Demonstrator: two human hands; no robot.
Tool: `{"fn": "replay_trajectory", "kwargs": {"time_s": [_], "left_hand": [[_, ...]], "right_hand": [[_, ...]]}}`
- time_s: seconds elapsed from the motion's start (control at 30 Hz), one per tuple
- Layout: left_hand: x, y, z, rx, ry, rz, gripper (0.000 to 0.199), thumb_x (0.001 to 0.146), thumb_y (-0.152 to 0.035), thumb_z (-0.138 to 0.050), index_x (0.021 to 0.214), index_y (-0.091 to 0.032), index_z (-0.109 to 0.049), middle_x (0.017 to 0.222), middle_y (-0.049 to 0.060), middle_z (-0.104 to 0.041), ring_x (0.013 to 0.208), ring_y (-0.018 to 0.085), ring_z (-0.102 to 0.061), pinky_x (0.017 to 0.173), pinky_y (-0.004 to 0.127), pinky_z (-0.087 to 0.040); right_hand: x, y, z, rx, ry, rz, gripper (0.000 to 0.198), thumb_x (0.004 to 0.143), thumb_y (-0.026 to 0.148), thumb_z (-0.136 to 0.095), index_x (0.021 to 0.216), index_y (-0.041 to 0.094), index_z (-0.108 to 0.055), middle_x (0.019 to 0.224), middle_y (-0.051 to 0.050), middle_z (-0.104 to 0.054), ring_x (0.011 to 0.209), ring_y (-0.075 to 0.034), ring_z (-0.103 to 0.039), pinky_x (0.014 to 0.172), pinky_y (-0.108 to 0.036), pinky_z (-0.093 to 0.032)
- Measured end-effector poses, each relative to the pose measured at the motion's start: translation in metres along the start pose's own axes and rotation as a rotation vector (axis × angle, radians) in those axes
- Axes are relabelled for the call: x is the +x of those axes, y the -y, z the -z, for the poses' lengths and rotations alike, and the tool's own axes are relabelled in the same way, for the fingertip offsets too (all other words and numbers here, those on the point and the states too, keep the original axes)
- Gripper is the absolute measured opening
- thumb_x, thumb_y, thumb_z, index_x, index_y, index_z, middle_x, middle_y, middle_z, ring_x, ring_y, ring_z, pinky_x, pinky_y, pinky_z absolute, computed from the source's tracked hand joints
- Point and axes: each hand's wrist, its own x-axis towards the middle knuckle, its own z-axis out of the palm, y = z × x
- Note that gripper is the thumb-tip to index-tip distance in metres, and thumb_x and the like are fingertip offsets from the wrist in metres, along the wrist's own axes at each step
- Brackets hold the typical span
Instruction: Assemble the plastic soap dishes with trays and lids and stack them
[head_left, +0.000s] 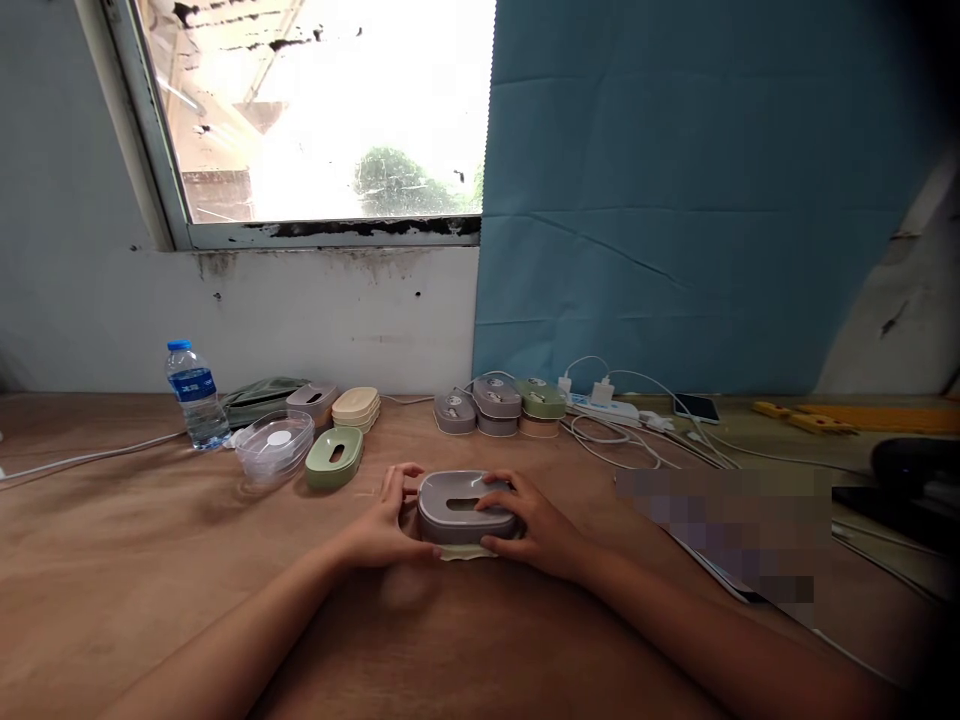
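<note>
A grey oval tissue box point(442, 530) with a slot in its dished top sits on the table in front of me. Under its front edge shows a pale cream rim point(465, 552). My left hand point(382, 525) curves around the box's left end, thumb at the front rim and fingers toward the back. From the right, my right hand point(544, 525) grips the box, with fingers over the top near the slot and the thumb low at the front. The palms hide parts of both ends.
Behind on the left are a green slotted cover point(334, 458), clear plastic containers point(274, 445), stacked cream pieces point(355, 405), another grey cover point(311, 402) and a water bottle point(196, 395). Lidded oval boxes point(496, 400), a power strip point(619, 410) and cables lie back right.
</note>
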Motion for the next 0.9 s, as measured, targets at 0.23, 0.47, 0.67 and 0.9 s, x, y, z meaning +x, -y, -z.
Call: {"fn": "replay_trajectory", "kwargs": {"time_s": [0.23, 0.47, 0.67, 0.9], "left_hand": [[0.003, 0.009, -0.015, 0.119, -0.040, -0.126, 0.078, 0.049, -0.030, -0.076, 0.113, -0.023, -0.033, 0.115, 0.007, -0.033, 0.105, 0.023, -0.042, 0.091, 0.038, -0.038], [0.003, 0.012, -0.015, 0.224, -0.011, -0.170, 0.074, 0.053, -0.033, -0.074, 0.115, -0.021, -0.036, 0.112, 0.008, -0.040, 0.102, 0.022, -0.045, 0.089, 0.035, -0.039], [0.004, 0.000, 0.007, 0.497, -0.081, -0.297, 0.066, 0.064, -0.040, -0.064, 0.120, -0.019, -0.036, 0.118, 0.010, -0.045, 0.110, 0.025, -0.042, 0.094, 0.037, -0.034], [0.004, 0.011, 0.095, 1.124, -0.727, 0.037, 0.026, 0.076, -0.018, -0.039, 0.100, -0.013, -0.050, 0.098, 0.014, -0.058, 0.101, 0.026, -0.048, 0.090, 0.037, -0.033]], "right_hand": [[-0.002, -0.003, 0.008, -0.010, 0.090, 0.017, 0.042, 0.067, 0.038, -0.063, 0.105, 0.021, -0.054, 0.130, -0.011, -0.026, 0.120, -0.027, -0.032, 0.097, -0.038, -0.031], [-0.007, -0.008, 0.017, 0.004, 0.281, -0.028, 0.058, 0.068, 0.040, -0.061, 0.121, 0.024, -0.042, 0.140, -0.010, -0.017, 0.123, -0.028, -0.030, 0.097, -0.039, -0.030], [-0.007, -0.007, 0.019, -0.024, 0.292, -0.030, 0.073, 0.070, 0.040, -0.059, 0.133, 0.027, -0.023, 0.141, -0.009, -0.018, 0.126, -0.026, -0.026, 0.100, -0.040, -0.027], [-0.007, -0.008, 0.018, -0.018, 0.286, -0.029, 0.070, 0.072, 0.040, -0.057, 0.133, 0.026, -0.025, 0.140, -0.008, -0.019, 0.124, -0.026, -0.029, 0.099, -0.039, -0.029]]}}
